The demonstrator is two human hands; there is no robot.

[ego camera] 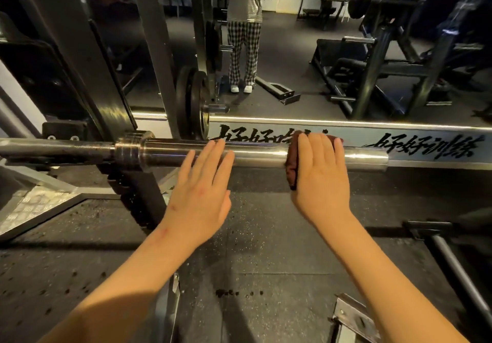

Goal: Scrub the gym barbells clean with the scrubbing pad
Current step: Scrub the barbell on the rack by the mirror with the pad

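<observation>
Two bare forearms reach in from the bottom edge, cut off above the elbows. The left hand (202, 188) lies flat, fingers straight and slightly fanned, with only the fingertips resting on top of the barbell (255, 155). The right hand (322, 183) lies palm-down further toward the bar's free end, its fingers straight and close together, pressing the scrubbing pad (291, 164) against the steel. The thumb is hidden under the palm, so I cannot tell whether it hooks beneath. The pad is dark brown and folded over the bar. Most of it is covered by the hand, with one edge hanging out on the left side and a corner showing past the fingertips. The bar lies level across the view, its shiny thick end running from the collar (130, 151) to a blunt tip just right of the right hand, and its thinner shaft runs out of frame at left. Behind it rises a dark rack upright (80, 76), blurred and cut off at the top. Black weight plates (193, 105) stand close behind. A mirror (292, 63) shows a person in checked trousers (245, 50), head out of frame. Below it runs a pale strip with black brush lettering (426, 145), partly hidden by the right hand. Small dark spots (234, 292) dot the rubber floor (266, 249).
</observation>
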